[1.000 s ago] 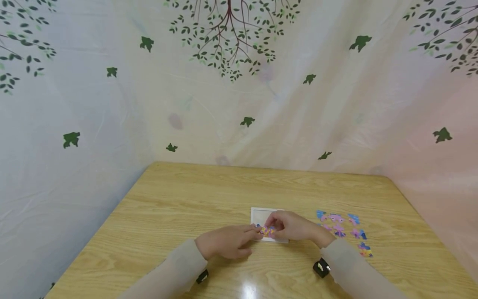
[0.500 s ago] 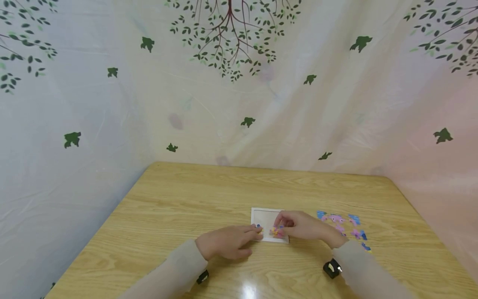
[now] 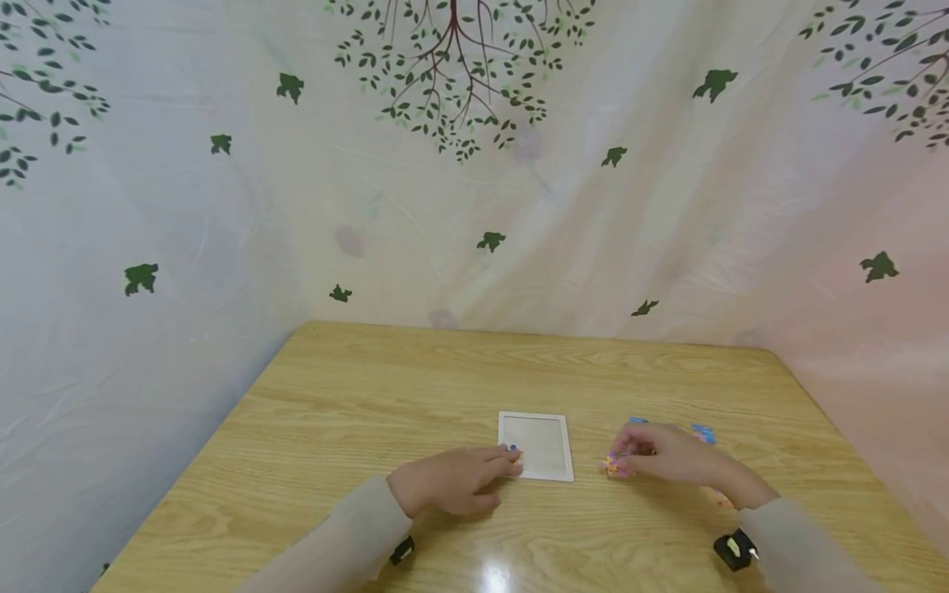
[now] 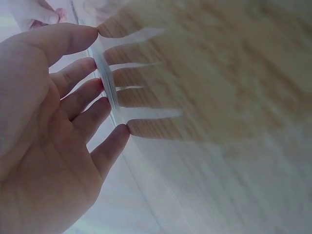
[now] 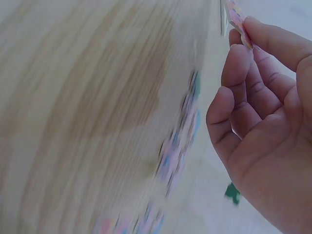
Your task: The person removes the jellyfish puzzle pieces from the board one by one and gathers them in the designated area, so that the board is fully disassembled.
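My right hand (image 3: 667, 455) pinches a pink and yellow jigsaw puzzle piece (image 3: 617, 465) between thumb and fingers, right of the white puzzle frame (image 3: 568, 461). In the right wrist view the piece (image 5: 238, 20) is seen nearly edge-on at the fingertips. My left hand (image 3: 460, 479) lies with its fingers out over the frame's left edge, fingertips resting there. A small blue and yellow puzzle piece (image 3: 514, 449) shows at those fingertips, mostly hidden. In the left wrist view the left hand (image 4: 63, 126) has its fingers extended and touching the frame's edge.
More jigsaw pieces (image 3: 703, 432) lie on the wooden table (image 3: 385, 387) at the right, largely hidden under my right hand and forearm. A leaf-printed cloth (image 3: 415, 206) hangs behind the table.
My right hand has lifted the pink and yellow puzzle piece off the frame and carried it right, to the loose pieces. My left hand has stayed in place.
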Available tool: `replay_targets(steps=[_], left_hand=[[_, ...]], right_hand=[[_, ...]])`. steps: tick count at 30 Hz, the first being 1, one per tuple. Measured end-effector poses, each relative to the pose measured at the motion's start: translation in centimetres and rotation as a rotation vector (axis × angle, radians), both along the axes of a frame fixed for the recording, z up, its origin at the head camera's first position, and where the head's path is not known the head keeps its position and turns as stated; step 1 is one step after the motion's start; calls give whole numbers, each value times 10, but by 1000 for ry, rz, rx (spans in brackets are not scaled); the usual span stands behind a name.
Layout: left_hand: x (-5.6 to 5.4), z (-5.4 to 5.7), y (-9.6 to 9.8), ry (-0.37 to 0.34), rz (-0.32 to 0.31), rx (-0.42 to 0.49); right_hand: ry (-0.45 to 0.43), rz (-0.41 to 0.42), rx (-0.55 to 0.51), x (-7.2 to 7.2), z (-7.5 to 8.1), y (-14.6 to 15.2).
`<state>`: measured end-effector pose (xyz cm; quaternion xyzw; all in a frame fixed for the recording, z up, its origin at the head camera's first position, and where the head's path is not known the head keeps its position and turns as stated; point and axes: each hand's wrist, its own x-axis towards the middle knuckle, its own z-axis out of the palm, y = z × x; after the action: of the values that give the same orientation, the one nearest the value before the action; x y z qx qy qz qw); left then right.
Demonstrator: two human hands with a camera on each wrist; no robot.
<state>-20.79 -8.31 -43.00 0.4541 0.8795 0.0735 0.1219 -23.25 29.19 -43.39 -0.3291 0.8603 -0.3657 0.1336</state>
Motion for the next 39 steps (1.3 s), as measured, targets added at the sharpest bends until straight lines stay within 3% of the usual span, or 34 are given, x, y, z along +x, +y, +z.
replay_targets(steps=[10,15,20,39], left_hand=[[-2,-3,-1,7,-21,3],[-2,-3,-1,-5,-28,7],[-2,-2,-1,-22,-21,10],[0,-2,-2,-25,-13,10]], right_hand=[[-17,-36,-29,14,-3,66],[-74,-5,-91,19,-6,82],[-118,11,-117,21,-10,86],[-92,-17,-63,20,-14,76]])
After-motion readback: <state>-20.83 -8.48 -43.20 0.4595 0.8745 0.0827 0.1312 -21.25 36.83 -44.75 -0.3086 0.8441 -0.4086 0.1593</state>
